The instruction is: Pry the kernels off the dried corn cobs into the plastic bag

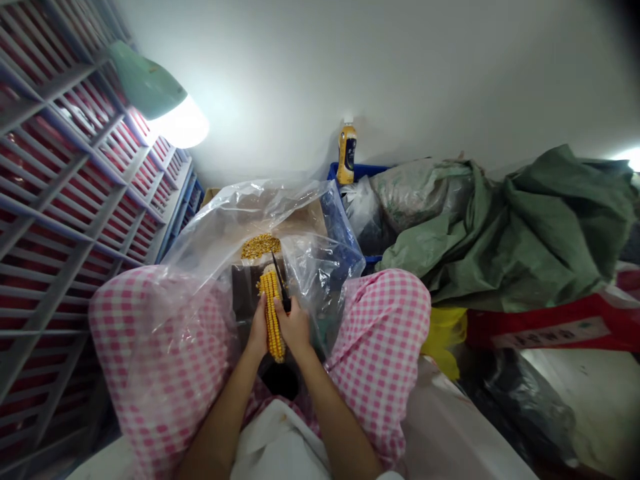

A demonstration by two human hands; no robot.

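My left hand (pixel 259 330) is closed around the left side of a yellow corn cob (pixel 271 313), which points away from me between my knees. Kernels are gone from the cob's far tip, where pale core shows. In my right hand (pixel 294 327) is a knife (pixel 281 283) with a dark, narrow blade and black handle, its blade lying along the cob's right side. The right thumb presses against the cob. Just beyond the tip, loose corn kernels (pixel 260 247) lie in a heap on a large clear plastic bag (pixel 200 247) spread open between my legs.
Slatted plastic crates (pixel 75 167) rise on the left, with a lit green lamp (pixel 150 87) beside them. A drink bottle (pixel 347 152) stands by a blue bin (pixel 371 171) against the wall. Green cloth (pixel 525 227), a red bag (pixel 545 327) and a yellow bag (pixel 445 337) lie to the right.
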